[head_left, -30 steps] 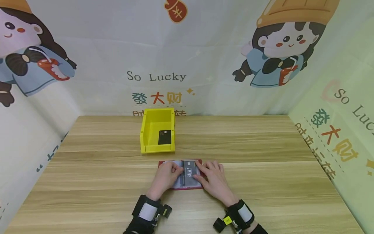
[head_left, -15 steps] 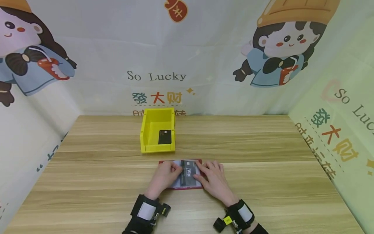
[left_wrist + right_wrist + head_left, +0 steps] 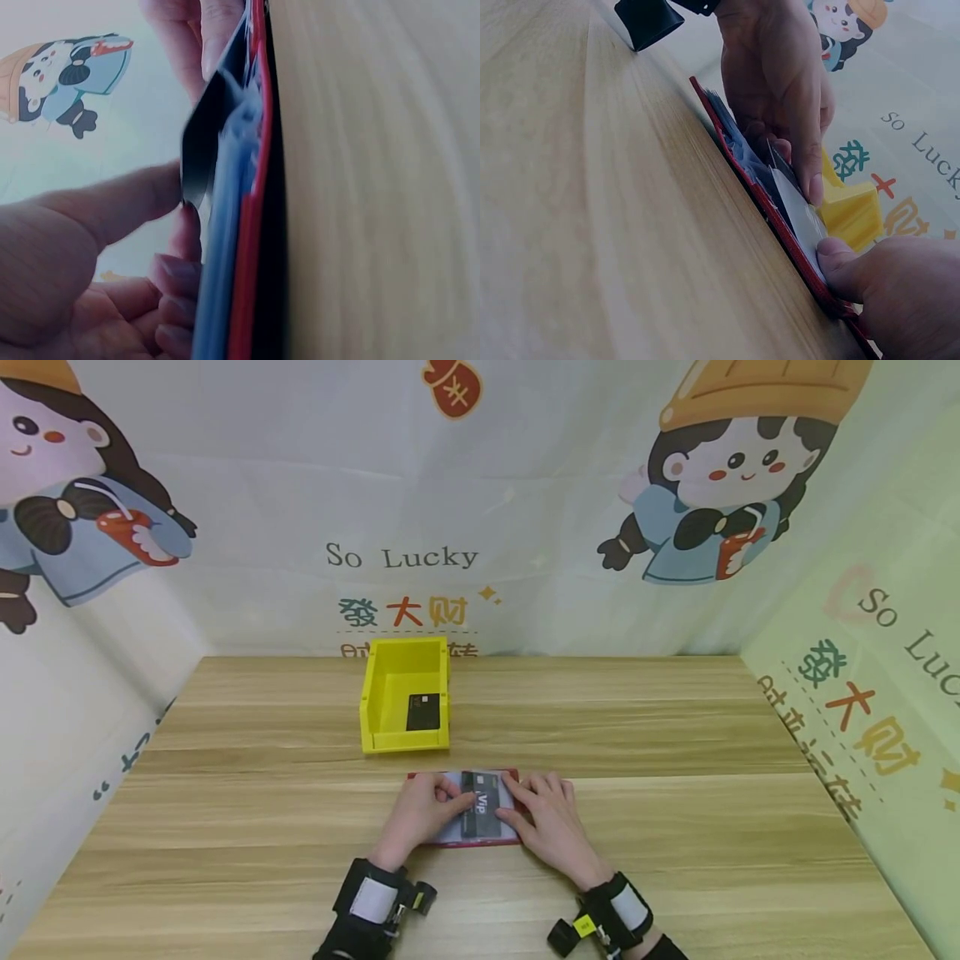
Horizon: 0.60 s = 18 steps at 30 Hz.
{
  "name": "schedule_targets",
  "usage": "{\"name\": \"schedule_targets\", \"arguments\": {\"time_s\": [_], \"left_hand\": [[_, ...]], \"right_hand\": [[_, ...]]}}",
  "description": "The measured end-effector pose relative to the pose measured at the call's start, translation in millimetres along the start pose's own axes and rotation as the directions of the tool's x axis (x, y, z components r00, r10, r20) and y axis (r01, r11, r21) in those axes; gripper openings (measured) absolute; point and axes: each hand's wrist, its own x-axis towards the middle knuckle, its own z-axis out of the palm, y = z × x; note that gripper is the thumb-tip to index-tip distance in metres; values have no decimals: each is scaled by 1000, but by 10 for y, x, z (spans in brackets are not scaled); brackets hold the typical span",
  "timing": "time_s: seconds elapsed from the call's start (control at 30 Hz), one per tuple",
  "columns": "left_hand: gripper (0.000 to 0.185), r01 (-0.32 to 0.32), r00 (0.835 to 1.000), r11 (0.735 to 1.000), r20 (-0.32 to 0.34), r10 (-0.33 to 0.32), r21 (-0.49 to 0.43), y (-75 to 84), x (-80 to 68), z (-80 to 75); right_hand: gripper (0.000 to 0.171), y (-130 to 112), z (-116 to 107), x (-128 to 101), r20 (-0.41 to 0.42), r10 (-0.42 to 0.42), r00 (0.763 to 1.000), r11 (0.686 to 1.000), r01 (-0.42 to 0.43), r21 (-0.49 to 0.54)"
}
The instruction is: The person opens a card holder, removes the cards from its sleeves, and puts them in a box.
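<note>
A red card holder point(image 3: 420, 775) with clear sleeves lies open on the wooden table point(image 3: 675, 827), in front of me. My left hand point(image 3: 456, 795) pinches a dark "VIP" card point(image 3: 483, 814) that sticks partly out of a sleeve. In the left wrist view the thumb and fingers point(image 3: 174, 264) close on the dark card's edge point(image 3: 199, 150) above the red cover point(image 3: 247, 247). My right hand point(image 3: 519, 800) lies flat on the holder's right side, its thumb point(image 3: 851, 266) pressing the sleeve point(image 3: 799, 214) down.
A yellow open-front bin point(image 3: 372, 693) stands just behind the holder with a black card point(image 3: 423, 712) lying inside it. Printed cloth walls close in the table at the back, left and right.
The VIP card has slid a little to the left and out of its sleeve, drawn by my left hand. My right hand has stayed in place on the holder.
</note>
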Motion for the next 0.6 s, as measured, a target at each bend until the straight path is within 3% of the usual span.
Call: {"name": "schedule_targets", "arguments": {"time_s": [0.27, 0.6], "left_hand": [[20, -46, 999, 999, 10, 46, -26, -100, 43, -48], [18, -21, 999, 996, 40, 25, -85, -140, 45, -103]], "right_hand": [[51, 8, 5, -1, 5, -1, 1000, 1000, 1, -1], [50, -9, -3, 0, 9, 9, 1000, 1000, -9, 10]]}}
